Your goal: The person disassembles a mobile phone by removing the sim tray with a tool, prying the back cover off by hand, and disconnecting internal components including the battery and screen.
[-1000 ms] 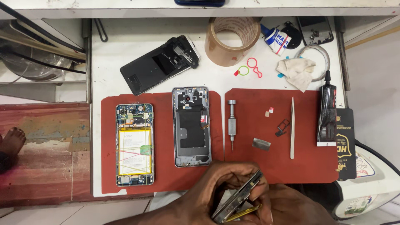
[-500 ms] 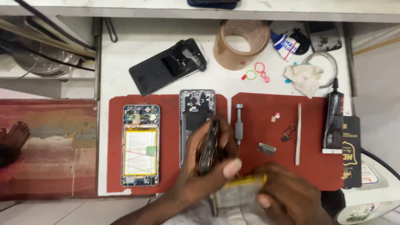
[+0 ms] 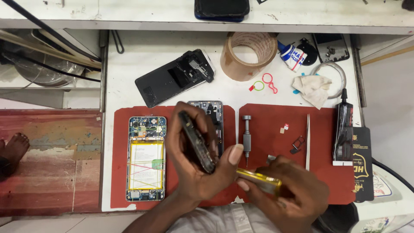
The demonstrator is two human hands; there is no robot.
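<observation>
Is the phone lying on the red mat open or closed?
Open. The phone has no back cover; its yellow battery and circuit parts show, lying flat on the red mat.

Beyond the left hand (image 3: pixel 194 159), far up on the shelf, a dark phone screen (image 3: pixel 221 7) with a blue edge. Up and right of both hands, a small white tube (image 3: pixel 292 55) with a blue-and-red label. Right of the right hand (image 3: pixel 293 194), a black glue tube (image 3: pixel 343 129), white label at its base, just beside a black card (image 3: pixel 362 164) with gold print.
</observation>
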